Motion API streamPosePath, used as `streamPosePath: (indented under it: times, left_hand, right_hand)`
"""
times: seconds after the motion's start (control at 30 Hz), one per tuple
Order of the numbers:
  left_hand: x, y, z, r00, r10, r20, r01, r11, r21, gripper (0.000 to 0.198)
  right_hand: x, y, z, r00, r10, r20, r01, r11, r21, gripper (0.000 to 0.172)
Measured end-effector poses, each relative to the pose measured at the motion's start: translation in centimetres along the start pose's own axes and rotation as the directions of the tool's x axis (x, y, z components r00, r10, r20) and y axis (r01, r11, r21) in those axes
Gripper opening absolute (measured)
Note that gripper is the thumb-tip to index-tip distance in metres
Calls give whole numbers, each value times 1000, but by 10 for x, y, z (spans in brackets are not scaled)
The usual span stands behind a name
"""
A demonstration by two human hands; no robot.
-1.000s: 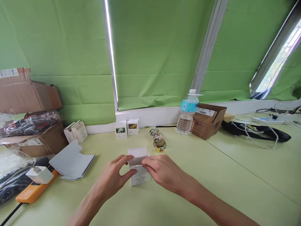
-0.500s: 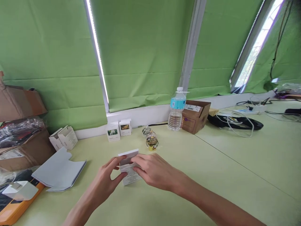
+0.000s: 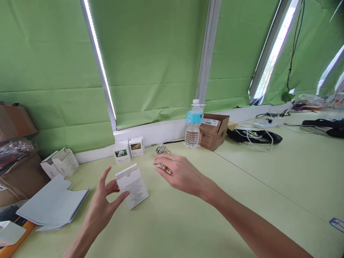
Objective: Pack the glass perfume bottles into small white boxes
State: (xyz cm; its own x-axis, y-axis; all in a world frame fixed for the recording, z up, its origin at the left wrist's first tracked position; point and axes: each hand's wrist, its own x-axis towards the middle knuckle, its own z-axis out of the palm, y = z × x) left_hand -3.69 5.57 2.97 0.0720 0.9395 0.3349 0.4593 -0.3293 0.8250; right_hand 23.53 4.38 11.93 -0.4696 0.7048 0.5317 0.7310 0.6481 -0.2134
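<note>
A small white carton (image 3: pixel 133 187) with fine print on its face stands slightly tilted on the table, its top end toward the back. My left hand (image 3: pixel 107 200) grips its left edge, thumb on the printed face and fingers behind, index finger raised. To the right, my right hand (image 3: pixel 180 175) hovers with curled fingers and thumb apart, over the glass ornaments. One glass ornament (image 3: pixel 162 149) shows behind the hand; the gold-toned one is mostly covered by the fingers, so contact with it is hidden. Two small white boxes with flower pictures, a white-flower box (image 3: pixel 122 153) and a yellow-flower box (image 3: pixel 136 147), stand at the back.
A water bottle (image 3: pixel 192 129) and an open cardboard box (image 3: pixel 213 132) stand by the wall. Folded grey-white sheets (image 3: pixel 53 204) and opened white cartons (image 3: pixel 66 163) lie left. A black strap with white cables (image 3: pixel 254 137) is at the right.
My right hand has let go of the carton and moved right to the glass ornaments. The carton has shifted left and tilted in my left hand. The view has turned rightward.
</note>
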Motion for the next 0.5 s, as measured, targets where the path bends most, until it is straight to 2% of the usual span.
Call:
streamPosePath:
  times: [0.17, 0.23, 0.37, 0.5]
  left_hand:
    - [0, -13, 6, 969, -30, 247, 31, 1000, 2, 46]
    - [-1, -20, 8, 957, -35, 287, 39, 999, -7, 37]
    - [0, -33, 5, 978, -90, 187, 92, 996, 0, 40]
    - [0, -39, 3, 985, -100, 139, 103, 995, -10, 42]
  right_hand:
    - [4, 18, -16, 987, 155, -37, -156, 987, -30, 23]
    - [6, 26, -18, 976, 213, -35, -215, 975, -56, 24]
    - [8, 44, -10, 946, 323, 19, -320, 943, -93, 26]
    - [8, 65, 10, 915, 398, 65, -389, 914, -117, 23]
